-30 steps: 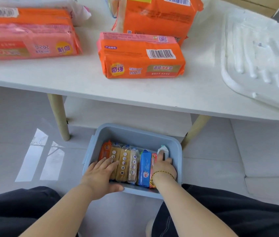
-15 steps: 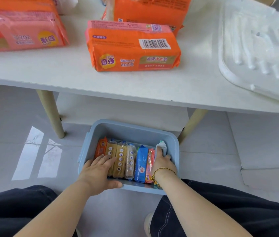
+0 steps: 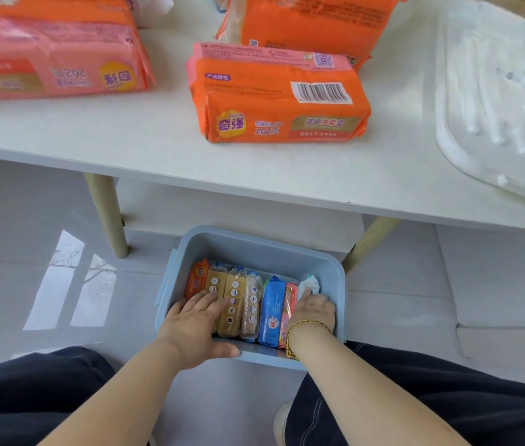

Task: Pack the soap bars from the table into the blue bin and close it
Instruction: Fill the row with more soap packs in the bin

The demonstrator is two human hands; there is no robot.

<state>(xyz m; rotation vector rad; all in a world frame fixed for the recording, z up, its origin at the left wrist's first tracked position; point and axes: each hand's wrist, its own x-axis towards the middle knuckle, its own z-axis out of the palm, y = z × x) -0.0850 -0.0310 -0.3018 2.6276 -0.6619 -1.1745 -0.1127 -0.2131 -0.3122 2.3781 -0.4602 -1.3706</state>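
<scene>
Left hand [image 3: 197,323] presses flat on soap bars [image 3: 251,300] in blue bin [image 3: 254,240] on floor [image 3: 13,278]; grip of right hand [image 3: 314,312] unclear.

In front of me stands a white table [image 3: 158,162] on pale tapered wooden legs [image 3: 105,214], with a white lower shelf [image 3: 238,217] beneath its top. The floor [image 3: 4,252] under it is glossy light grey tile, and a bright window reflection [image 3: 55,284] lies on it to my left. Daylight is soft and even.
</scene>
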